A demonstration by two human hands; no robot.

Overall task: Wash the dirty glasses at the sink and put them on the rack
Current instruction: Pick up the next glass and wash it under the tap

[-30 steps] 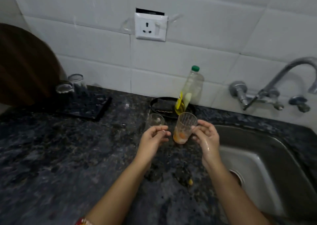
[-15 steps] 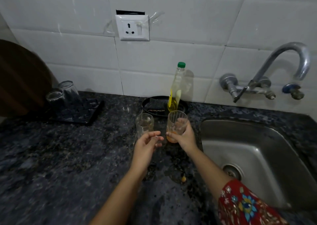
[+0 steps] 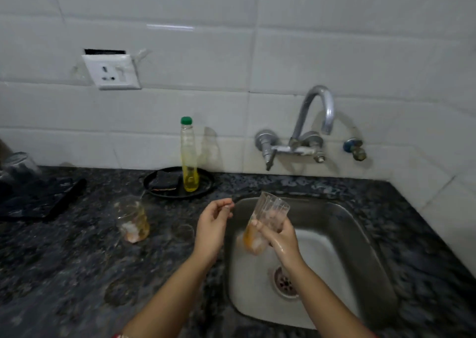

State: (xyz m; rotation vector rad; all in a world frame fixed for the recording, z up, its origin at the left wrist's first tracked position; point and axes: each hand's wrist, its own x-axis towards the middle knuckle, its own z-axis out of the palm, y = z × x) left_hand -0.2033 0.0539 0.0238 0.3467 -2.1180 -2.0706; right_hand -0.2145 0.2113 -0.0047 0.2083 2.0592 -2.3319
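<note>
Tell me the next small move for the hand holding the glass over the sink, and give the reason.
Probably tip the glass further so its orange dregs pour out into the sink. The right hand already holds it tilted above the basin, residue sits at its bottom, and no water runs from the tap. The left hand is free to open the tap afterwards.

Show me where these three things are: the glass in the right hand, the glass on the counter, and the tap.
Held glass (image 3: 270, 210), head view: clear upper wall, above the fingers.
Counter glass (image 3: 134, 220), head view: middle of its blurred body.
Tap (image 3: 318, 100), head view: top of the curved spout.
</note>
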